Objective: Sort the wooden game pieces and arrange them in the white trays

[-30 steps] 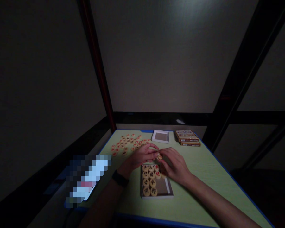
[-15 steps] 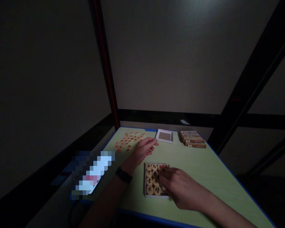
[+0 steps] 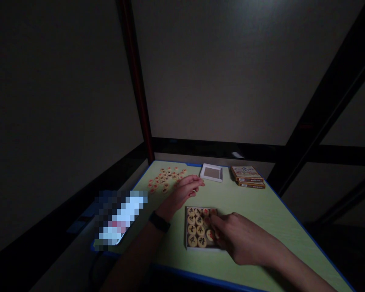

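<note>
In front of me a shallow box holds round wooden Chinese chess pieces in rows, with black characters on the left and red ones on the right. My right hand is over the box's right side, its fingers closed at a piece with a red character. The hand hides that side of the box. Beyond the box my left hand, with a dark band on the wrist, hovers with curled fingers. What it holds, if anything, is hidden.
Loose Chinese chess pieces lie scattered at the table's far left. A white box lid or tray is at the back, with two stacked boxes to its right. A lit, blurred-out screen lies at the left edge.
My right hand has shifted slightly right and uncovered more of the red-character pieces in the box. The left hand has barely moved.
</note>
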Tool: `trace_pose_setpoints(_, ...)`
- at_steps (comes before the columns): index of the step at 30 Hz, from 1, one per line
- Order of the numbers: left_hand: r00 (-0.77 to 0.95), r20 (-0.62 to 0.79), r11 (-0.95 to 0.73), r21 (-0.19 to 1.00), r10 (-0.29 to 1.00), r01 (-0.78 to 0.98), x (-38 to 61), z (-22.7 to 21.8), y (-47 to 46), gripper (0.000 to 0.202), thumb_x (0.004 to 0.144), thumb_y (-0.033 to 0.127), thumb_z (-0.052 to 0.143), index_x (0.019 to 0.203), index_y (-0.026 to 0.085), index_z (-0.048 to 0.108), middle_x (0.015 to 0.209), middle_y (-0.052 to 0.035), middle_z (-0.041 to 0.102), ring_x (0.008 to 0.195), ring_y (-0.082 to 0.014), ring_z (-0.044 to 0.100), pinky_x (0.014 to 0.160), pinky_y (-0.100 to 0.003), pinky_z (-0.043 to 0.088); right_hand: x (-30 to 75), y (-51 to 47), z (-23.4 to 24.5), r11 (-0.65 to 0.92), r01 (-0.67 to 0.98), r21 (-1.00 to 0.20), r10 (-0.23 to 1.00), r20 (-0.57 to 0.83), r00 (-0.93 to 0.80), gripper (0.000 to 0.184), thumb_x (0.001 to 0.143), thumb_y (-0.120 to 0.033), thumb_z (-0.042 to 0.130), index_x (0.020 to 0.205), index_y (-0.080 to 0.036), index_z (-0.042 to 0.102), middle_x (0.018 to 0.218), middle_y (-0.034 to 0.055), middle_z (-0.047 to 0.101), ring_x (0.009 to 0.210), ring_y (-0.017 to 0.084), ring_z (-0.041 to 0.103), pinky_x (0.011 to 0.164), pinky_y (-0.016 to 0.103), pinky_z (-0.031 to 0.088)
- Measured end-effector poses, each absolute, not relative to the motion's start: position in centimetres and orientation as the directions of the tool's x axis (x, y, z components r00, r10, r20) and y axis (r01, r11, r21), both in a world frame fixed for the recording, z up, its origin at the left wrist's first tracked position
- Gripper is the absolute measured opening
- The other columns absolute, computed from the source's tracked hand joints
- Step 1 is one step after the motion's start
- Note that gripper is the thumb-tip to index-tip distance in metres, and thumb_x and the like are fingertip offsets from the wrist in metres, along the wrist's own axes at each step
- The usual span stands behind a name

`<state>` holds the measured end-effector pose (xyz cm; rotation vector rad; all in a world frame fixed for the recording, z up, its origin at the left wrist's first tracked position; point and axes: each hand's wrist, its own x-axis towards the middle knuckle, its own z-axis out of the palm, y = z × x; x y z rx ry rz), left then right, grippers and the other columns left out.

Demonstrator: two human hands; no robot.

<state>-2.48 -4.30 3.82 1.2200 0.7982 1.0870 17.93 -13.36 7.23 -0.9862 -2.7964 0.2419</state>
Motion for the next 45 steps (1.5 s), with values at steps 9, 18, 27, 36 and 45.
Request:
trace_pose_setpoints(9,0.315,0.068,-0.018,0.987,0.947,-0.159,-2.5,3.8,-4.4,0.023,0.080,0.038,0.068,0.091,0.018,0.062,0.091,-0.0022,0.061,0.075,-0.0096,0.049,0.065,-0.021,0.034,17.0,-12.8,6.5,0.763,0.617,-0.193,0.628,-0.001,-0.778,0.030,0.077,-0.013,0.053,0.106,-0.013,0.062,0.089,0.0099,0.065,0.071,0.019,0.058,0.059,0.029,0.034)
trace_pose_setpoints(18,0.333,0.065,-0.006,0.985,0.941,-0.175,-2.4,3.9,-4.4,0.023,0.079,0.036,0.069,0.092,0.018,0.062,0.092,-0.0016,0.062,0.073,-0.0085,0.048,0.065,-0.022,0.033,16.6,-12.7,6.1,0.766,0.634,-0.110,0.639,0.010,-0.769,0.029,0.079,-0.013,0.054,0.106,-0.013,0.063,0.092,0.0117,0.068,0.071,0.020,0.062,0.058,0.029,0.033)
trace_pose_setpoints(27,0.343,0.063,-0.005,0.985,0.937,-0.170,-2.3,4.2,-4.8,0.023,0.076,0.034,0.070,0.092,0.019,0.062,0.090,-0.0005,0.061,0.073,-0.0085,0.049,0.063,-0.022,0.032,17.2,-12.5,6.4,0.764,0.624,-0.163,0.641,0.085,-0.763,0.020,0.078,-0.011,0.058,0.097,-0.016,0.063,0.086,0.0070,0.068,0.067,0.016,0.059,0.056,0.028,0.030)
trace_pose_setpoints(36,0.343,0.094,-0.039,0.986,0.935,-0.163,-2.4,3.9,-4.6,0.024,0.077,0.036,0.069,0.093,0.019,0.063,0.092,-0.0013,0.063,0.073,-0.0092,0.050,0.065,-0.022,0.033,17.5,-11.7,6.1,0.759,0.574,-0.307,0.629,0.117,-0.769,0.020,0.077,-0.008,0.060,0.092,-0.019,0.066,0.104,0.0059,0.065,0.090,0.019,0.063,0.075,0.026,0.042)
trace_pose_setpoints(45,0.343,0.071,-0.009,0.984,0.937,-0.178,-2.3,4.2,-4.7,0.024,0.076,0.035,0.070,0.092,0.019,0.063,0.092,-0.0013,0.062,0.073,-0.0092,0.050,0.065,-0.022,0.033,16.8,-11.3,5.2,0.740,0.632,-0.230,0.655,0.034,-0.755,0.024,0.074,-0.016,0.067,0.097,-0.020,0.062,0.099,0.0047,0.066,0.087,0.021,0.062,0.070,0.027,0.040)
